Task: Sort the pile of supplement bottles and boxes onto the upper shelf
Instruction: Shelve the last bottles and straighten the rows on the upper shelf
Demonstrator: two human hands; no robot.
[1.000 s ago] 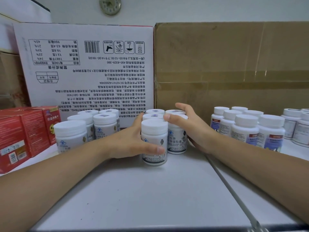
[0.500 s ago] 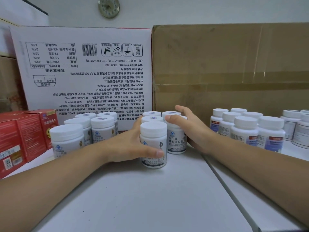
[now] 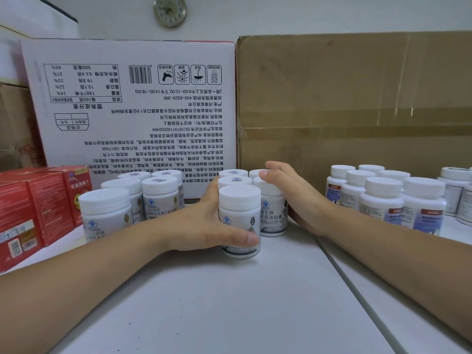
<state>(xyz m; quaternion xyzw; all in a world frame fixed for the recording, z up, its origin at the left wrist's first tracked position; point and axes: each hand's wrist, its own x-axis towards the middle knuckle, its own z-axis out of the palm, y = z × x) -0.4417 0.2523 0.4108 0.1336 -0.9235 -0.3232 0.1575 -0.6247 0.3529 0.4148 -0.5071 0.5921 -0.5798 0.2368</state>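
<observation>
A tight cluster of white supplement bottles stands in the middle of the white upper shelf. My left hand grips the front bottle, thumb curled across its label. My right hand cups the right side of the cluster, palm against the right bottle and thumb over its cap. Two or three more caps show behind, between my hands.
Another group of white bottles stands to the left, then red boxes. A further bottle group sits on the right. A white printed carton and a brown carton wall off the back. A seam crosses the shelf.
Both hands stay wrapped round the same bottle cluster. The cluster and hands have barely shifted; only the view has tilted slightly.
</observation>
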